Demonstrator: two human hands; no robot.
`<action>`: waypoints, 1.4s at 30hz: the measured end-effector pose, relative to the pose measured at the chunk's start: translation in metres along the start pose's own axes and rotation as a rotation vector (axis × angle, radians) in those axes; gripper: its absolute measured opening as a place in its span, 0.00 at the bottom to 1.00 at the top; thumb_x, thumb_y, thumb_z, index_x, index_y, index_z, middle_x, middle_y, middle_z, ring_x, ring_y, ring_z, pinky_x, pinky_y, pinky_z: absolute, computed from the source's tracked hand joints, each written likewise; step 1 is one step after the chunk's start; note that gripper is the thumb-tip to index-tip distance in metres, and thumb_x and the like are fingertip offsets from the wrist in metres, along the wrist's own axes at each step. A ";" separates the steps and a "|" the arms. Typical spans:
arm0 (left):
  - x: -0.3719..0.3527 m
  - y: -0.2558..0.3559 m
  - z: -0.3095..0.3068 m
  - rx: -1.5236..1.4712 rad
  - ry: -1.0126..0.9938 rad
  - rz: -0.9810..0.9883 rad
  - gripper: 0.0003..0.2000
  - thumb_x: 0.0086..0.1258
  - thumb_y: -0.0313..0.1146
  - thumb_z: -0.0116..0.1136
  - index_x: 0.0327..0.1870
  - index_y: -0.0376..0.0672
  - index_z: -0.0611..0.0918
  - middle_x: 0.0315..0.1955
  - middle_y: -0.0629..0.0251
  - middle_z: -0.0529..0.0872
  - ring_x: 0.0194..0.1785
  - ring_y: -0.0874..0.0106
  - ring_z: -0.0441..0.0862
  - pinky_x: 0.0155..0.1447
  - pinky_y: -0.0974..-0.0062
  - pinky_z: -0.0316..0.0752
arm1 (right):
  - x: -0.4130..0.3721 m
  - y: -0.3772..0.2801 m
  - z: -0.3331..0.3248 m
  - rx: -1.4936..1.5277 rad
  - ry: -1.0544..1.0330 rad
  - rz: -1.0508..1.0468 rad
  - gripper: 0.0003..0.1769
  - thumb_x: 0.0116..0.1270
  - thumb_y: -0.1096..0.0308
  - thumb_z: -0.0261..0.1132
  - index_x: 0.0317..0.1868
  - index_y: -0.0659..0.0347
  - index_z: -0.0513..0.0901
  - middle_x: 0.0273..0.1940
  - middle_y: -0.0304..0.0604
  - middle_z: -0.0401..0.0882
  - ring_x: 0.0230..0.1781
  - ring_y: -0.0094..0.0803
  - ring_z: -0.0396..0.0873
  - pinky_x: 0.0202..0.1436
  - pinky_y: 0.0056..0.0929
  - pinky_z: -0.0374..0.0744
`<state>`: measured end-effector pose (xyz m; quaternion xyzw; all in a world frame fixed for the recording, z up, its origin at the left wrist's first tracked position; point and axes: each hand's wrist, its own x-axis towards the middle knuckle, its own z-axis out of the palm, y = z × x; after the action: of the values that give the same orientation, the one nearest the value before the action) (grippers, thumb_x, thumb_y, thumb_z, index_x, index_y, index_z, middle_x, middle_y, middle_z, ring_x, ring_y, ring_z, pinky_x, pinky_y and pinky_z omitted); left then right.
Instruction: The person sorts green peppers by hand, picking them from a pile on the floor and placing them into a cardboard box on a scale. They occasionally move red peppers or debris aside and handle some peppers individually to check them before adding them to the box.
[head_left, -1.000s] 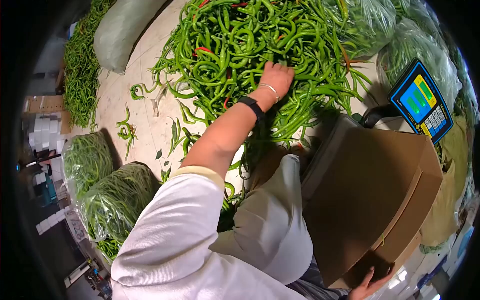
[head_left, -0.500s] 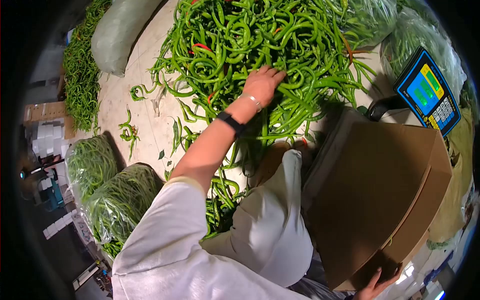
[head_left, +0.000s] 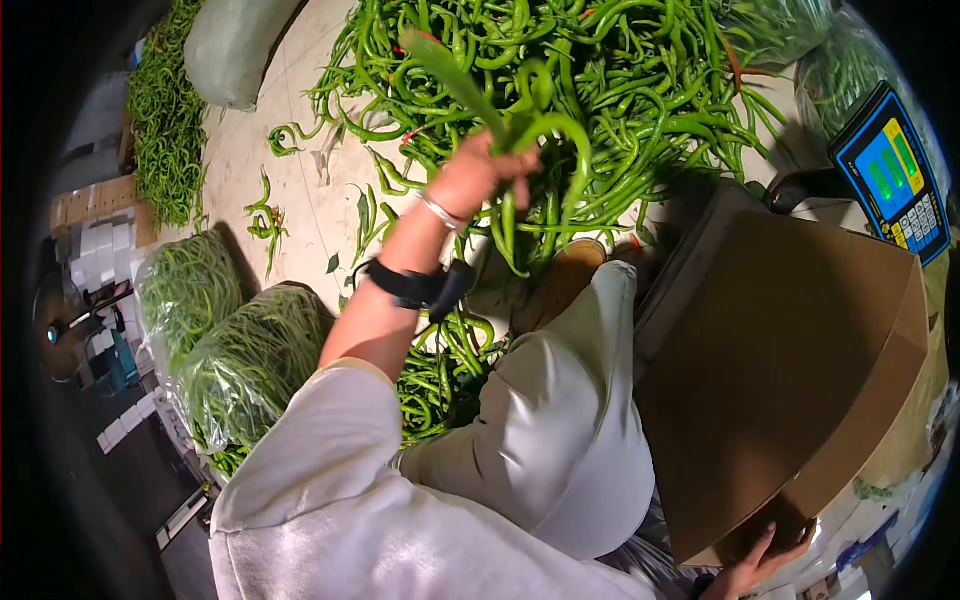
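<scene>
Glossy, curling green peppers (head_left: 462, 85), some motion-blurred, jut from the left hand (head_left: 487, 172), closed around their hidden middles at the pepper heap's (head_left: 640, 90) near edge. The right hand (head_left: 762, 566), partly cut off, touches the cardboard box (head_left: 770, 390); whether it grips, I cannot tell.

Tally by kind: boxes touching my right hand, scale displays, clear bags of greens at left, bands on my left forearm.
Cardboard box: 1
Digital scale display: 1
Clear plastic bags: 2
Black wristband: 1
Silver bracelet: 1
Total: 6
</scene>
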<state>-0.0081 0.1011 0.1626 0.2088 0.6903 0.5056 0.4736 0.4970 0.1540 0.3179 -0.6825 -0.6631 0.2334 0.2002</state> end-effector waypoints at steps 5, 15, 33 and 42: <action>0.015 -0.155 0.062 1.034 0.116 0.020 0.16 0.56 0.32 0.56 0.45 0.38 0.71 0.39 0.50 0.80 0.44 0.52 0.77 0.48 0.59 0.73 | -0.001 -0.009 0.003 -0.122 0.022 0.005 0.32 0.66 0.63 0.54 0.67 0.65 0.53 0.65 0.55 0.55 0.63 0.46 0.58 0.66 0.42 0.58; 0.008 -0.160 0.090 1.099 0.479 -0.051 0.27 0.45 0.37 0.67 0.49 0.44 0.71 0.48 0.59 0.72 0.52 0.59 0.71 0.55 0.56 0.63 | 0.002 -0.019 0.001 -0.155 -0.022 -0.138 0.37 0.62 0.59 0.63 0.63 0.70 0.56 0.55 0.65 0.64 0.52 0.50 0.68 0.56 0.44 0.71; 0.034 -0.084 0.115 0.669 0.220 0.314 0.19 0.50 0.28 0.62 0.44 0.39 0.72 0.32 0.49 0.79 0.39 0.49 0.77 0.42 0.56 0.72 | 0.001 -0.022 0.004 -0.081 -0.001 0.046 0.32 0.66 0.65 0.55 0.67 0.66 0.54 0.64 0.54 0.56 0.62 0.45 0.59 0.66 0.41 0.58; 0.083 -0.151 0.156 1.276 0.390 0.572 0.25 0.57 0.31 0.50 0.60 0.54 0.68 0.54 0.58 0.71 0.51 0.62 0.68 0.53 0.60 0.62 | -0.001 -0.011 0.003 -0.134 0.043 -0.026 0.32 0.65 0.67 0.55 0.67 0.64 0.54 0.64 0.54 0.56 0.62 0.44 0.58 0.67 0.40 0.57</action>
<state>0.1175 0.1818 -0.0157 0.5230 0.8410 0.1366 -0.0232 0.4859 0.1538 0.3216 -0.6904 -0.6818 0.1712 0.1711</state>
